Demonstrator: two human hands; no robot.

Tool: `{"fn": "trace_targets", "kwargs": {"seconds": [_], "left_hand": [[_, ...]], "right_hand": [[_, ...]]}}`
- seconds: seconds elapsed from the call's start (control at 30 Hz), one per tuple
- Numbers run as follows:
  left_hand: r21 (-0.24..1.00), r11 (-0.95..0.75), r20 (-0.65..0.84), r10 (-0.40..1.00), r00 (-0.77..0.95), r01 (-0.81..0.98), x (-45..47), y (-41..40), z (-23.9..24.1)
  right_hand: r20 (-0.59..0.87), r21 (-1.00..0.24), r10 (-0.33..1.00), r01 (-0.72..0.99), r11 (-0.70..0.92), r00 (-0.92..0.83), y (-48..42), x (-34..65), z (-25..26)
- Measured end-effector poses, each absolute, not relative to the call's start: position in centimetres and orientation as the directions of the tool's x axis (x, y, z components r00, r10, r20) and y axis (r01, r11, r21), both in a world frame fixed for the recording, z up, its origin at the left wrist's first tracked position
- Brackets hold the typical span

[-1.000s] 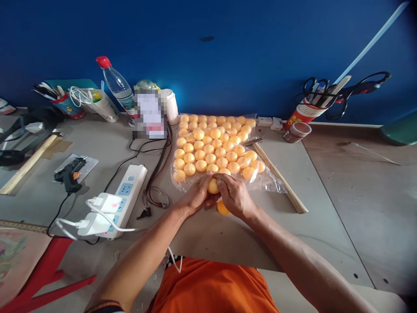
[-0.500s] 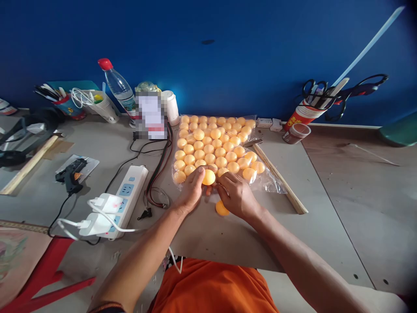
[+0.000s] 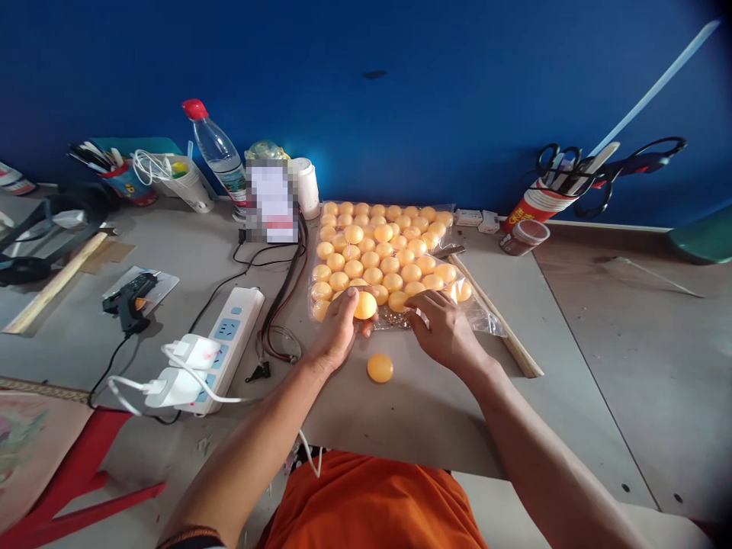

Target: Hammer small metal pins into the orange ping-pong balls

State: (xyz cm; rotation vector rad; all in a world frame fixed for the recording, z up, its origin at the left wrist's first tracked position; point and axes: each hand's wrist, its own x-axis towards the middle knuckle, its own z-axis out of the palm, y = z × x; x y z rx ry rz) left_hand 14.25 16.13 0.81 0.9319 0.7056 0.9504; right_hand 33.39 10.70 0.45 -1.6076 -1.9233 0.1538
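Blue wall [image 3: 366, 122] rose behind the far edge of a grey tabletop [image 3: 343, 408]. Close to the near edge, the left hand [image 3: 336, 329] had its thumb and fingers clamped on an orange ball [image 3: 366, 306], held up just in front of a clear plastic bag [image 3: 486, 323] full of similar balls. At the bag's near right part, the right hand [image 3: 446, 326] was bent over the plastic with its fingers curled down; the fingertips were small and partly hidden, so I could not tell whether they pinched anything. One loose ball [image 3: 380, 368] lay on the tabletop between the two hands, nearer the front edge and apart from both.

Just right of the bag, a hammer [image 3: 518, 347] lay aslant, its wooden handle pointing toward the near edge and its head beside the plastic. Left of the bag ran a bundle of dark cables [image 3: 280, 305], then a white power strip [image 3: 240, 309] with plugs in it, and farther toward the left edge a black glue gun [image 3: 133, 301]. Along the far edge a red-capped bottle [image 3: 220, 156] stood left of the bag, while a red paper cup [image 3: 531, 204] holding scissors [image 3: 549, 158] leaned well to the right, a small tub [image 3: 524, 238] just in front.
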Motion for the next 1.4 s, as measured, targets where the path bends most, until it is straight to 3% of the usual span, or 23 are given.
{"fn": "trace_targets", "kwargs": {"seconds": [0.13, 0.37, 0.5, 0.63, 0.87, 1.17, 1.4], "left_hand": [[0.884, 0.310, -0.152, 0.898, 0.412, -0.350, 14.4, 16.1, 1.2], [0.878, 0.348, -0.186, 0.881, 0.434, -0.329, 14.4, 16.1, 1.5], [0.881, 0.351, -0.192, 0.878, 0.439, -0.317, 14.2, 16.0, 1.5], [0.874, 0.347, -0.156, 0.863, 0.481, -0.339, 14.2, 15.9, 1.3], [0.871, 0.361, -0.157, 0.847, 0.507, -0.334, 14.2, 16.0, 1.1], [0.896, 0.339, -0.154, 0.842, 0.516, -0.286, 14.1, 15.9, 0.9], [0.893, 0.348, -0.163, 0.841, 0.516, -0.285, 14.1, 15.9, 0.7]], "right_hand": [[0.348, -0.492, 0.930, 0.821, 0.290, -0.119, 10.6, 33.4, 0.8], [0.090, -0.441, 0.970, 0.864, 0.243, -0.227, 10.0, 33.5, 2.0], [0.160, -0.402, 0.953, 0.865, 0.302, -0.258, 9.6, 33.2, 3.2], [0.151, -0.452, 0.939, 0.824, 0.343, -0.308, 9.4, 33.0, 3.7], [-0.033, -0.309, 0.956, 0.913, 0.266, -0.290, 9.6, 33.2, 2.1], [0.013, -0.177, 0.977, 0.961, 0.211, -0.212, 9.6, 33.1, 2.6], [0.041, -0.233, 0.987, 0.959, 0.164, -0.158, 9.6, 32.4, 2.0]]}}
